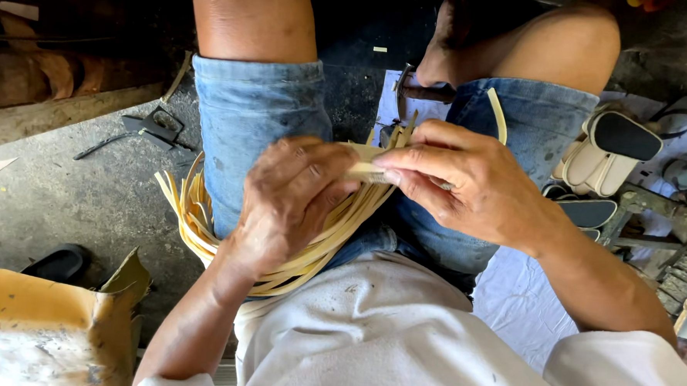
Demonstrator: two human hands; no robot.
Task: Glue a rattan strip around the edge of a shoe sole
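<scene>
1. Rough grey concrete floor (65, 196) lies under the seated person, with a pair of dark metal shears (149, 127) on it to the left, a hammer (417, 90) between the knees, and pale sandals (604, 154) on a light sheet to the right.
2. A bundle of thin yellow bamboo strips (203, 225) lies across the lap, over the denim shorts (246, 127).
3. Left hand (293, 202) is curled around the bundle, fingers closed on the strips just below their ends.
4. Right hand (467, 183) is narrowed to a pinch, thumb and forefinger gripping the strip ends (368, 171) where the two hands meet.
5. The bundle's long axis runs in a curve: from the loose ends at the lower left, beside the left thigh, it sweeps under the left hand and rises toward the upper right, where the gathered tips point up and away from the body.
6. Risks, as I judge them: the strip edges look thin enough to cut or splinter a fingertip if they slide through the pinch; the springy bend could flick the loose ends free if the left hand's grip slackens; a sharp kink at the pinch could crack a strip.
</scene>
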